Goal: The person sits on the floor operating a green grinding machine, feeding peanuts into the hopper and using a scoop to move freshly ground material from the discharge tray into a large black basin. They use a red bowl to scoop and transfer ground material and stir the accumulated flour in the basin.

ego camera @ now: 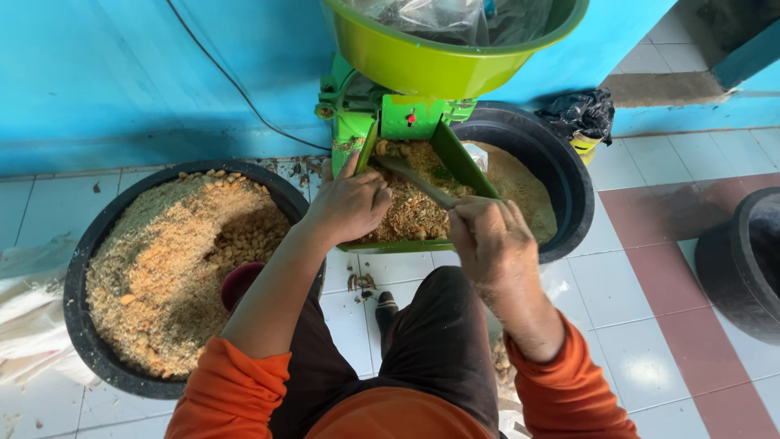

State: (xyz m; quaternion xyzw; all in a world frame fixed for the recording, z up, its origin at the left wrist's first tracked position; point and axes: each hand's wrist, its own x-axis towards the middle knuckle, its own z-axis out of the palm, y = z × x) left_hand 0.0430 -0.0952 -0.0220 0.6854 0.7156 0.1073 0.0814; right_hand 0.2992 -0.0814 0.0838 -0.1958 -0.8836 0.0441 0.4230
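Note:
A green grinding machine (357, 114) stands against the blue wall, with a green chute tray (459, 154) full of coarse brown crumbs. My left hand (349, 203) rests on the crumbs at the tray's left side, fingers curled into them. My right hand (486, 236) grips the handle of a flat metal scraper (410, 177) whose blade lies in the crumbs. Above sits a lime-green basin (422, 61) lined with clear plastic.
A black tub (81, 268) at the left holds ground meal and whole nuts, with a dark red scoop (240, 280) in it. Another black tub (561, 162) stands behind the tray, a third (739, 260) at the right edge. A black bag (581, 114) lies by the wall.

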